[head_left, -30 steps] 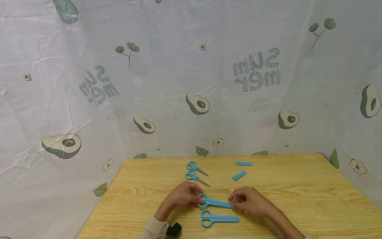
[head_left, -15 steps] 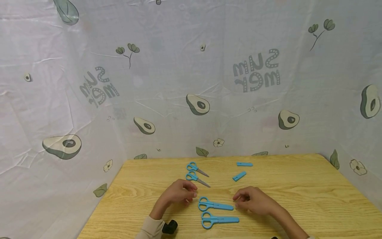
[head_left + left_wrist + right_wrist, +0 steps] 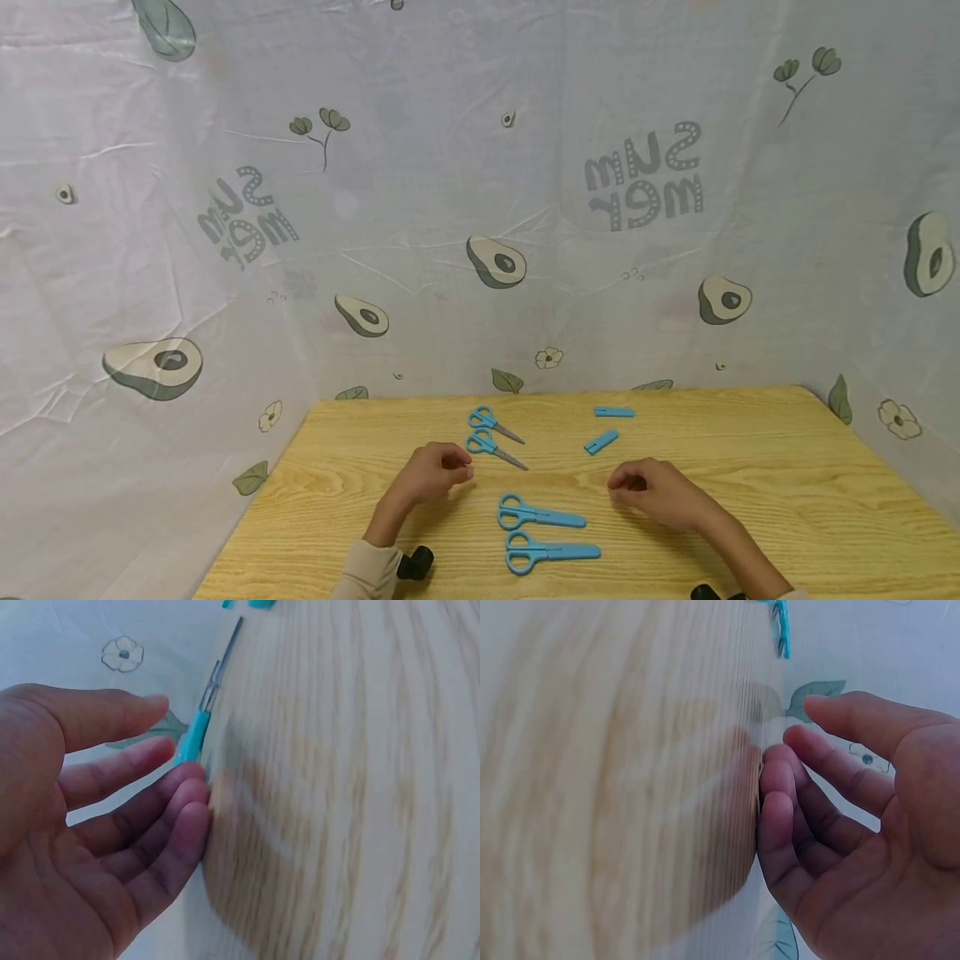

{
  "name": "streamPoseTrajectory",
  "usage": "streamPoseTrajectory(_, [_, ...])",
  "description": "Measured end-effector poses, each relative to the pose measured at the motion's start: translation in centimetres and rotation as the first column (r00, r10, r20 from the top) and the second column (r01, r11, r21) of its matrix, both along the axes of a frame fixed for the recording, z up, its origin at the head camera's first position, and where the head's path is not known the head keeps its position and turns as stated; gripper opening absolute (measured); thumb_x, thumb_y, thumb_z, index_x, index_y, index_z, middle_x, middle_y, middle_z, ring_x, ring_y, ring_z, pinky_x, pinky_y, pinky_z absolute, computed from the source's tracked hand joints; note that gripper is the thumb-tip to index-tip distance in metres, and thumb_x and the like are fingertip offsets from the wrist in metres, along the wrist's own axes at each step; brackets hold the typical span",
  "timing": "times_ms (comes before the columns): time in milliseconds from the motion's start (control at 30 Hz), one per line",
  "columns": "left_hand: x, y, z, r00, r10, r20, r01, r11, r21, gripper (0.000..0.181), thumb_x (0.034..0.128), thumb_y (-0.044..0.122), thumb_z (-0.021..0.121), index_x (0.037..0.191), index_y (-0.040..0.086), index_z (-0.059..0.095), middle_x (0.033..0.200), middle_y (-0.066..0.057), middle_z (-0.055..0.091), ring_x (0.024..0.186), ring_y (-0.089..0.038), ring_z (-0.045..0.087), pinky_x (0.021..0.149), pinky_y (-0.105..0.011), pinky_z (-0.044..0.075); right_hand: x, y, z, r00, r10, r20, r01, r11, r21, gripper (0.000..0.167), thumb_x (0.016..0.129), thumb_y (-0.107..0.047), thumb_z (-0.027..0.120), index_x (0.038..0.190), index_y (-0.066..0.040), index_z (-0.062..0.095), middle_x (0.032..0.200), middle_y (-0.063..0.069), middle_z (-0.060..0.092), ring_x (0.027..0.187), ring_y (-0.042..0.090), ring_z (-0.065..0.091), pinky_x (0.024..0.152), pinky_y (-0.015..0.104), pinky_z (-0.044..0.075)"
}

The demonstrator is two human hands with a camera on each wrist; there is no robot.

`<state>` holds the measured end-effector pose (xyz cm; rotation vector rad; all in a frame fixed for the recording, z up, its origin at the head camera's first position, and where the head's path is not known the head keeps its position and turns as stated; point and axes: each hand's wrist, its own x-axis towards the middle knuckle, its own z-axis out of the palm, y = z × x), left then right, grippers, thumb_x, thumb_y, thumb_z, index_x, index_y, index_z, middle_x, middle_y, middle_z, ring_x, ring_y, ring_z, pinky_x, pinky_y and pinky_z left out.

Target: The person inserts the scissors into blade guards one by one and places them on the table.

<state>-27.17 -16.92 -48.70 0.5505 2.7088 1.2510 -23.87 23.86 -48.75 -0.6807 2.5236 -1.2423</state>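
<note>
Two pairs of blue scissors with sheathed blades lie one above the other at the front middle: the upper sheathed scissors (image 3: 542,514) and the lower sheathed scissors (image 3: 553,551). Behind them are two bare-bladed pairs, the rear scissors (image 3: 495,422) and the nearer scissors (image 3: 497,447), points to the right. My left hand (image 3: 432,472), empty with loosely bent fingers, is just below the nearer bare scissors' handles; the left wrist view shows those fingers (image 3: 191,825) holding nothing. To the right, my right hand (image 3: 660,493) is empty too, its fingers (image 3: 776,817) loosely bent near the tabletop.
Two loose blue blade covers, one slanted (image 3: 602,442) and one level (image 3: 614,412), lie at the back right of the wooden table (image 3: 765,467). A pale printed curtain (image 3: 435,183) hangs along the table's back and sides.
The left hand has let go of the upper sheathed scissors and moved left and back. My right hand has drawn away rightward from their tip. Both sheathed pairs now lie free.
</note>
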Motion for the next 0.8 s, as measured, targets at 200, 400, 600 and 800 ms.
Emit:
streamPoseTrajectory(200, [-0.4, -0.4, -0.5, 0.998, 0.02, -0.065, -0.022, 0.999, -0.033, 0.018, 0.0986, 0.017, 0.077, 0.108, 0.002, 0.078, 0.1, -0.007, 0.077, 0.093, -0.021, 0.072, 0.078, -0.032, 0.059, -0.3, 0.6, 0.0, 0.998, -0.035, -0.049, 0.037, 0.999, 0.038, 0.022, 0.106, -0.019, 0.069, 0.117, -0.001, 0.074, 0.106, 0.003, 0.073, 0.088, 0.004, 0.064, 0.074, 0.023, 0.055])
streamPoseTrajectory(400, [-0.9, -0.5, -0.5, 0.994, 0.025, -0.102, -0.031, 0.998, -0.056, 0.024, 0.098, 0.017, 0.078, 0.114, -0.001, 0.076, 0.105, -0.01, 0.077, 0.095, -0.025, 0.073, 0.08, -0.036, 0.06, -0.8, 1.0, -0.1, 0.991, -0.089, -0.096, 0.096, 0.993, 0.071, 0.023, 0.103, -0.018, 0.073, 0.118, 0.0, 0.074, 0.108, 0.004, 0.071, 0.091, 0.008, 0.064, 0.075, 0.023, 0.056])
streamPoseTrajectory(600, [-1.7, -0.5, -0.7, 0.986, 0.03, -0.163, -0.048, 0.993, -0.104, 0.03, 0.0945, 0.017, 0.082, 0.117, -0.002, 0.075, 0.111, -0.015, 0.074, 0.103, -0.034, 0.072, 0.089, -0.047, 0.062, -1.5, 1.3, -0.3, 0.977, -0.131, -0.166, 0.152, 0.982, 0.116, 0.026, 0.1, -0.014, 0.075, 0.12, 0.004, 0.073, 0.112, 0.01, 0.069, 0.1, 0.023, 0.068, 0.083, 0.032, 0.06])
streamPoseTrajectory(800, [-2.6, 0.0, -1.3, 0.987, -0.014, -0.161, -0.001, 0.996, -0.094, 0.055, 0.0931, 0.017, 0.083, 0.136, -0.013, 0.064, 0.132, -0.031, 0.067, 0.122, -0.051, 0.065, 0.103, -0.063, 0.055, -2.1, 1.7, -0.2, 0.977, -0.103, -0.189, 0.127, 0.984, 0.122, 0.038, 0.098, -0.013, 0.077, 0.126, 0.011, 0.07, 0.119, 0.017, 0.068, 0.107, 0.033, 0.066, 0.089, 0.043, 0.061])
